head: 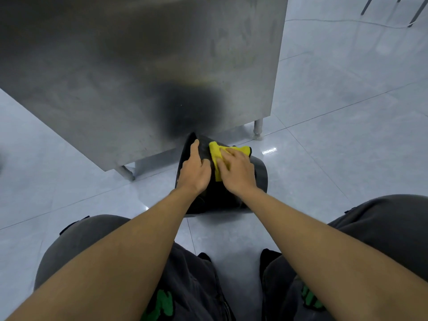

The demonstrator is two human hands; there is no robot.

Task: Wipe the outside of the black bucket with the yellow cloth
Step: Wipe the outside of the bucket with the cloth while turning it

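The black bucket (260,174) lies tipped on its side on the pale tiled floor, close to a steel cabinet. My left hand (195,169) rests on its upper left wall and grips it, thumb toward the middle. My right hand (236,172) presses the yellow cloth (216,150) flat against the bucket's outer wall. Part of the cloth pokes out beyond my fingers toward the bucket's far end. My forearms hide the near end of the bucket.
A stainless steel cabinet (139,72) on short legs (258,128) stands just behind the bucket. My knees in grey trousers (382,218) frame the bottom of the view. Glossy floor tiles (335,135) spread to the right; thin metal legs (368,5) show at the far top right.
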